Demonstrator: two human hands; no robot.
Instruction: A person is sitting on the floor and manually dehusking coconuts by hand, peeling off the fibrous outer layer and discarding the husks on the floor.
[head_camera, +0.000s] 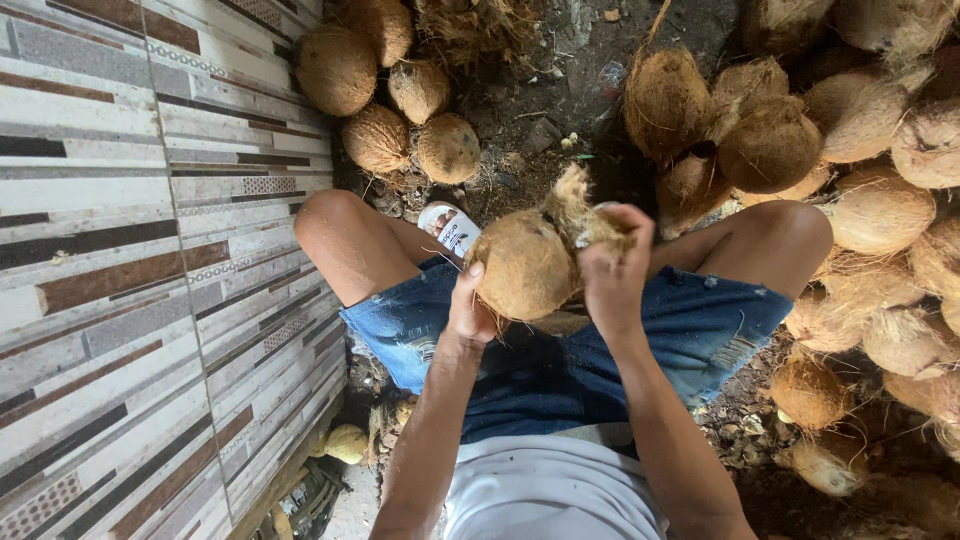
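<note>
the coconut (522, 265) sits above the lap, cupped from below by the left hand (470, 312). the right hand (612, 262) grasps a husk strip (575, 205) on the coconut's top; best pulled firmly away while bracing.

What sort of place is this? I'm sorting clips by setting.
Probably an outdoor coconut-husking spot: heaped coconuts on a dirt floor beside a tiled wall, while both hands grip a coconut.
</note>
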